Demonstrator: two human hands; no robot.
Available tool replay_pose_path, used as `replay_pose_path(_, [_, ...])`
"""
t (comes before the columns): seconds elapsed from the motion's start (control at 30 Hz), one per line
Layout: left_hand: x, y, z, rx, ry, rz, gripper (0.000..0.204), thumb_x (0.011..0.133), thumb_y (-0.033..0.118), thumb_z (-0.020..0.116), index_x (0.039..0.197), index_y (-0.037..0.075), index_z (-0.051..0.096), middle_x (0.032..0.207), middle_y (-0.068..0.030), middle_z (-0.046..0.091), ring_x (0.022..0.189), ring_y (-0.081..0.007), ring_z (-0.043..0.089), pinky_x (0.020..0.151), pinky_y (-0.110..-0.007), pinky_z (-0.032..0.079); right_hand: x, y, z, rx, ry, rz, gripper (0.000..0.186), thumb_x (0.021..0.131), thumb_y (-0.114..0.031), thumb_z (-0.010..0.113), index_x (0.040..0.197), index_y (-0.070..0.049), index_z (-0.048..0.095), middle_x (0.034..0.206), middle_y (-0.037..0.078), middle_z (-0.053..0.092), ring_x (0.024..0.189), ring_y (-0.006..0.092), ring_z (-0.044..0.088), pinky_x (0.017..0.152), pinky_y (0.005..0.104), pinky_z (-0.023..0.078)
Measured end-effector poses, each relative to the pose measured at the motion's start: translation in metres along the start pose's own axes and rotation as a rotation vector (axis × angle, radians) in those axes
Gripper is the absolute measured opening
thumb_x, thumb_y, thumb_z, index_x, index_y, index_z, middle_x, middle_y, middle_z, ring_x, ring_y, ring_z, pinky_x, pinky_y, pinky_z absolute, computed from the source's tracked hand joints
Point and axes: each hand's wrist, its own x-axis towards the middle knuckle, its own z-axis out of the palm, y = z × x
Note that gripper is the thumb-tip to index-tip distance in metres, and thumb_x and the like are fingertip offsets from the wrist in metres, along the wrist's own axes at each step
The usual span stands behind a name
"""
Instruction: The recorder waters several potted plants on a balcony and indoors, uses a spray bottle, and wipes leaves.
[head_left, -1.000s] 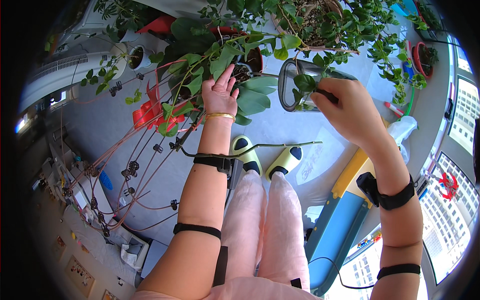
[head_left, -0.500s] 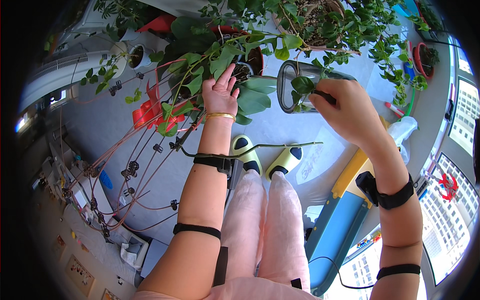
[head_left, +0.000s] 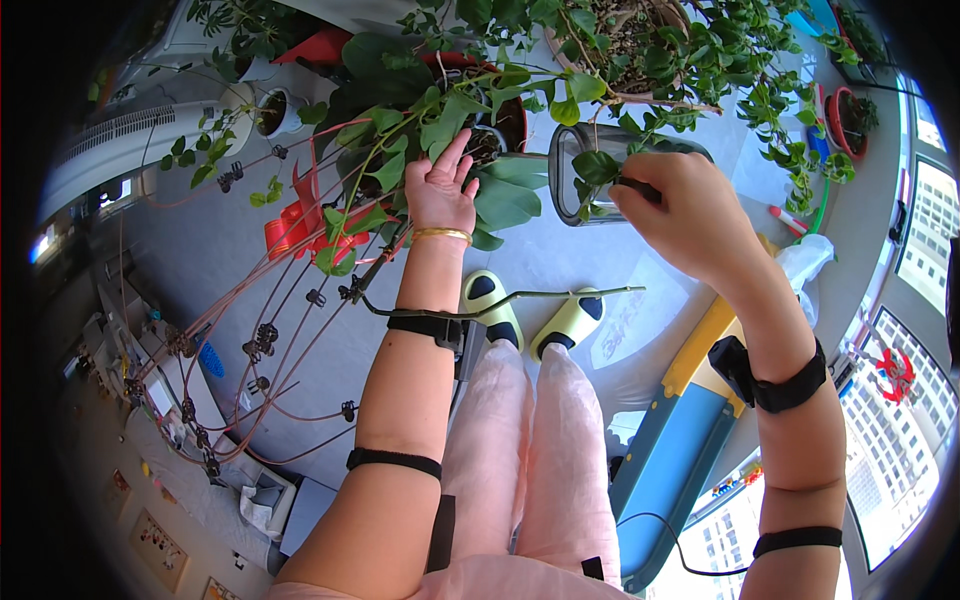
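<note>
My left hand (head_left: pixel 441 192) reaches palm up among the trailing green vines (head_left: pixel 440 115), its fingers stretched out and nearest a dark plant pot (head_left: pixel 515 120). A thin bent stem (head_left: pixel 540 293) crosses in front of my left forearm. Over a clear glass jar (head_left: pixel 567 175), my right hand (head_left: pixel 690 205) is closed, thumb against the curled fingers. A dark bit (head_left: pixel 642 190) shows within the grip, mostly hidden. Right at the fingertips hangs a green leaf (head_left: pixel 597 168), in front of the jar's opening.
A red ribbon bow (head_left: pixel 300 228) and long thin stalks with dark clips (head_left: pixel 262 340) stand left of my arm. A round planter with leafy growth (head_left: pixel 640 50) is at the far side. A blue and yellow slide (head_left: pixel 670 440) lies to the right, near windows. My slippers (head_left: pixel 570 318) are below.
My right hand has shifted slightly left, and the leaf at its fingertips has moved left too. My left hand has stayed nearly still.
</note>
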Motion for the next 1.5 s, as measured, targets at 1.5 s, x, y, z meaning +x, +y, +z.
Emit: replay_pose_path(1.5, [-0.001, -0.002, 0.000, 0.017, -0.003, 0.006, 0.059, 0.081, 0.043, 0.022, 0.117, 0.011, 0.057, 0.129, 0.0093, 0.046, 0.112, -0.0135, 0.032, 0.101, -0.036, 0.009, 0.000, 0.003, -0.012, -0.009, -0.022, 0.020, 0.018, 0.072, -0.017, 0.054, 0.065, -0.001, 0.055, 0.056, 0.017, 0.052, 0.055, 0.0359, 0.050, 0.055, 0.0419, 0.042])
